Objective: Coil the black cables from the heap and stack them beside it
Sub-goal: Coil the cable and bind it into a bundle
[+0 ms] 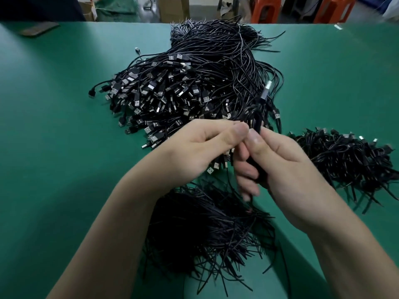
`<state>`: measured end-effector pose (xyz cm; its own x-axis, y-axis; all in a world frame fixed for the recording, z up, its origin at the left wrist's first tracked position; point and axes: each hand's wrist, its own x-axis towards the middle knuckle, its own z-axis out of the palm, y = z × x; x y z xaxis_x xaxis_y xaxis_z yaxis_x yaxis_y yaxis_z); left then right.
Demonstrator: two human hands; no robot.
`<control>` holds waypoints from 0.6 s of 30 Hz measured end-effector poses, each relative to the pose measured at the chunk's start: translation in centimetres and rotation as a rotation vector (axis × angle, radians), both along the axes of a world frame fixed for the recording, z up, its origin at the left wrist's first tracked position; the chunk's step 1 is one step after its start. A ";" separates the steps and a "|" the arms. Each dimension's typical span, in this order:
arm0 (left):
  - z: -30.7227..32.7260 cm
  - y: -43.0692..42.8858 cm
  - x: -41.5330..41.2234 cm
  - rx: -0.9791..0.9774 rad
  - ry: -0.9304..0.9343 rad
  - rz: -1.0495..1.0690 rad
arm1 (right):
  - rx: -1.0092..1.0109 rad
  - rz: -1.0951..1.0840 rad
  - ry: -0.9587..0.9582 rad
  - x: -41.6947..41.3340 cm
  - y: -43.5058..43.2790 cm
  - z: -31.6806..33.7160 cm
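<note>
Nearest the camera, a spread of loose cable tails (207, 229) is lying on the green surface (54, 147), just on the near side of the heap (194, 87) and fanning out toward the surface's edge. Above these tails, both hands are meeting over the heap's near edge. The right hand (280, 169) is wrapping its fingers around a folded black cable (257, 124), its grip closed tight on the bundle with the thumb pressing on the upper part. The left hand (194, 147) is pinching the same cable near the top between thumb and forefinger, its other fingers curling in. The cable's USB plug (266, 89) is sticking up past the fingertips, blurred against the heap. To the right of the heap, close beside it, a stack of coiled cables (349, 160) is lying on the surface. The heap itself is sprawling across the middle of the surface, its metal plugs bunching toward the left and its wires trailing away to the far side. Beyond the heap, to the far left, a dark flat object (38, 29) is resting on the surface, and behind the surface orange stools (265, 9) and a cardboard box (172, 7) are standing on the floor.
</note>
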<state>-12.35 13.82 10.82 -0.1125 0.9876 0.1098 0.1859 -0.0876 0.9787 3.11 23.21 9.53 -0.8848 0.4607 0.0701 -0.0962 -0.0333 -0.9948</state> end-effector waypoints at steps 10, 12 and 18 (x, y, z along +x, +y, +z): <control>-1.3 0.8 0.3 0.119 -0.228 -0.067 | -0.417 0.330 0.034 0.7 0.3 1.0; -1.5 1.0 0.5 0.151 -0.198 -0.010 | -0.364 0.249 -0.025 0.7 0.5 1.0; -1.8 1.8 1.1 0.184 -0.133 0.187 | -0.181 -0.006 -0.117 0.1 0.1 0.8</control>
<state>-11.21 15.58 8.97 -0.3162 0.9131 0.2575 0.0869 -0.2424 0.9663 3.24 23.36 10.34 -0.8793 0.4615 -0.1178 0.0193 -0.2127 -0.9769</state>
